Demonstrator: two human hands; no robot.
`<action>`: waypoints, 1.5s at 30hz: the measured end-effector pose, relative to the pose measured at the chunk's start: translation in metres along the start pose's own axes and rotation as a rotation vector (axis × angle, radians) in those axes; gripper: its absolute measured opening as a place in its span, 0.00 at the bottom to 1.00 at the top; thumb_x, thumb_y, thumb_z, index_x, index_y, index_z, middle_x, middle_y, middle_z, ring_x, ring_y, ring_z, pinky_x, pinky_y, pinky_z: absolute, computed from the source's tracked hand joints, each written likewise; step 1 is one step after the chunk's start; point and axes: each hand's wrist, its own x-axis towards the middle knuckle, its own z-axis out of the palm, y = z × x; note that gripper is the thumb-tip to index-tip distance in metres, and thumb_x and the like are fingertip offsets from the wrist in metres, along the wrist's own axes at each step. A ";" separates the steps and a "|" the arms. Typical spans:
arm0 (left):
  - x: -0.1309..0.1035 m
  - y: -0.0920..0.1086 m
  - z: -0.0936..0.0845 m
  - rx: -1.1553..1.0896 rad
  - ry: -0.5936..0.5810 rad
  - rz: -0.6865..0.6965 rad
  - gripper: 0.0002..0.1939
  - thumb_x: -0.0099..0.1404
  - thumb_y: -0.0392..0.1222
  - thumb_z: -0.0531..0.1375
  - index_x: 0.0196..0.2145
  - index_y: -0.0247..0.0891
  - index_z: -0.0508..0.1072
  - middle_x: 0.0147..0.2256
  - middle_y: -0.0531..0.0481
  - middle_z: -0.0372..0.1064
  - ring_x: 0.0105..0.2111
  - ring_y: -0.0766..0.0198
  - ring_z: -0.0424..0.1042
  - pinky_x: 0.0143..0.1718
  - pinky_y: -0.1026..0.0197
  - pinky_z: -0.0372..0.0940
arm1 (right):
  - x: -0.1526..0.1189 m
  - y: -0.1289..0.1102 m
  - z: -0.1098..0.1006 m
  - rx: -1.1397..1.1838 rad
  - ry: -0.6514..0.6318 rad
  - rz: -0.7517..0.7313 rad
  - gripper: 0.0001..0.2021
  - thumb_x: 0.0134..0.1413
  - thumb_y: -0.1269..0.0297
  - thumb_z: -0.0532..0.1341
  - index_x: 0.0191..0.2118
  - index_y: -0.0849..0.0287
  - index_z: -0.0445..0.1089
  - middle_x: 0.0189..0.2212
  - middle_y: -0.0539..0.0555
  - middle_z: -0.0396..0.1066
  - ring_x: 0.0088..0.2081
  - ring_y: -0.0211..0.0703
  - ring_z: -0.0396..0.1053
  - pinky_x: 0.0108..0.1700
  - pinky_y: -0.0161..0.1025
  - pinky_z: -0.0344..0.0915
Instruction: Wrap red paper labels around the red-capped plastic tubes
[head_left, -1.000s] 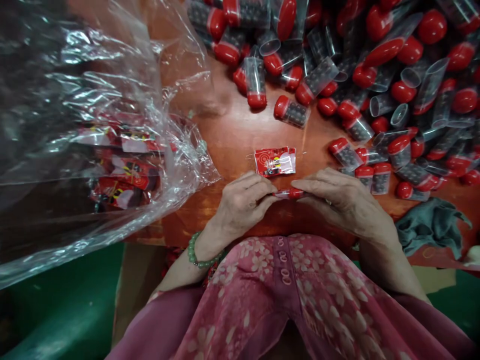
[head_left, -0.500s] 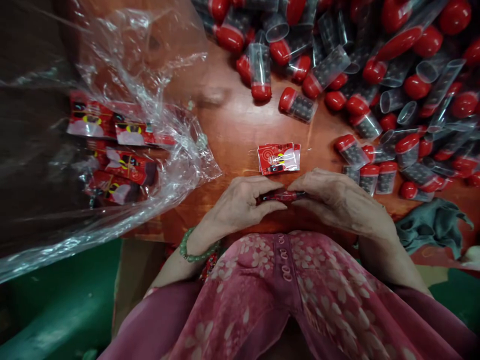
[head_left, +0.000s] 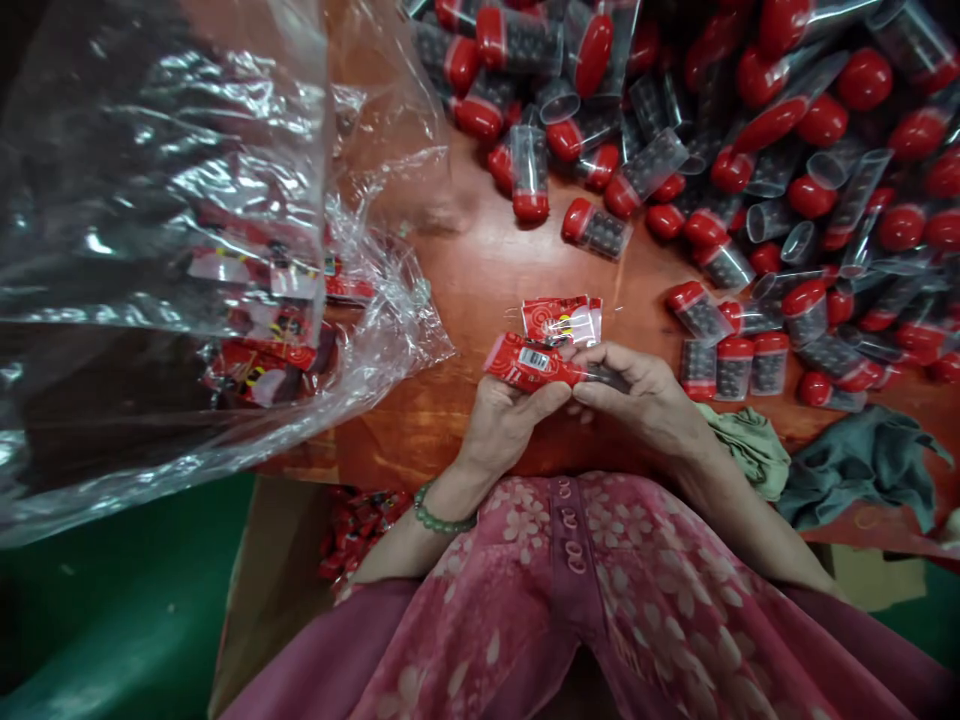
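My left hand (head_left: 499,425) is closed on a red printed sleeve (head_left: 517,360) with a white barcode label, held level above the table's near side. At the sleeve's right end, a dark tube end (head_left: 604,376) shows between the fingers of my right hand (head_left: 649,390), which is closed on it. How far the tube reaches into the sleeve is hidden. Just behind my hands lies a small stack of flat red printed sleeves (head_left: 566,315), partly covered by the held one.
Many clear tubes with red caps (head_left: 720,265) are heaped across the back and right. A clear plastic bag (head_left: 390,300) with red printed packs (head_left: 255,375) lies at left. Cloths (head_left: 862,465) rest at the right edge. Red packs (head_left: 360,525) fill a cardboard box (head_left: 274,560) below the table.
My hands have lifted and turned the red sleeve so its barcode side shows, moving slightly left and away from my body. A green cloth beside my right forearm has come into view.
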 end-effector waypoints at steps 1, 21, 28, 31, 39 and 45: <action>0.000 -0.002 0.003 -0.025 0.035 -0.004 0.20 0.54 0.54 0.72 0.38 0.37 0.82 0.33 0.47 0.80 0.28 0.62 0.77 0.35 0.58 0.74 | 0.001 0.002 0.003 0.007 0.026 0.003 0.17 0.49 0.52 0.71 0.38 0.58 0.71 0.28 0.47 0.72 0.28 0.34 0.70 0.30 0.32 0.71; 0.011 0.015 0.003 -0.117 0.145 0.003 0.21 0.52 0.57 0.72 0.31 0.36 0.80 0.20 0.53 0.71 0.14 0.71 0.62 0.16 0.65 0.61 | 0.005 0.022 0.028 -0.201 0.072 -0.231 0.15 0.66 0.51 0.58 0.45 0.60 0.69 0.28 0.50 0.73 0.30 0.37 0.71 0.37 0.37 0.69; 0.010 0.031 -0.004 -0.115 0.055 0.057 0.23 0.51 0.60 0.72 0.32 0.37 0.77 0.22 0.51 0.73 0.15 0.69 0.64 0.17 0.64 0.63 | 0.009 0.018 0.031 -0.024 -0.014 -0.232 0.15 0.65 0.51 0.60 0.44 0.59 0.69 0.31 0.51 0.77 0.29 0.37 0.76 0.34 0.35 0.72; 0.012 0.036 0.000 -0.137 0.029 0.016 0.24 0.53 0.62 0.70 0.33 0.37 0.78 0.24 0.49 0.76 0.16 0.69 0.64 0.18 0.63 0.65 | 0.009 0.018 0.031 -0.102 0.000 -0.273 0.14 0.66 0.52 0.58 0.44 0.59 0.68 0.32 0.51 0.77 0.28 0.37 0.76 0.32 0.34 0.72; 0.015 0.027 0.008 -0.128 0.193 0.091 0.21 0.46 0.54 0.75 0.32 0.38 0.80 0.29 0.49 0.80 0.29 0.62 0.78 0.34 0.60 0.73 | 0.008 0.024 0.030 -0.615 0.303 -0.520 0.12 0.67 0.53 0.56 0.45 0.55 0.67 0.34 0.54 0.77 0.30 0.40 0.75 0.32 0.36 0.70; 0.018 0.035 0.001 -0.145 0.111 0.105 0.21 0.50 0.58 0.73 0.33 0.39 0.79 0.29 0.49 0.79 0.25 0.64 0.75 0.26 0.62 0.70 | 0.015 0.024 0.027 -0.254 0.033 -0.365 0.14 0.68 0.51 0.55 0.45 0.57 0.65 0.29 0.50 0.74 0.25 0.36 0.73 0.30 0.33 0.71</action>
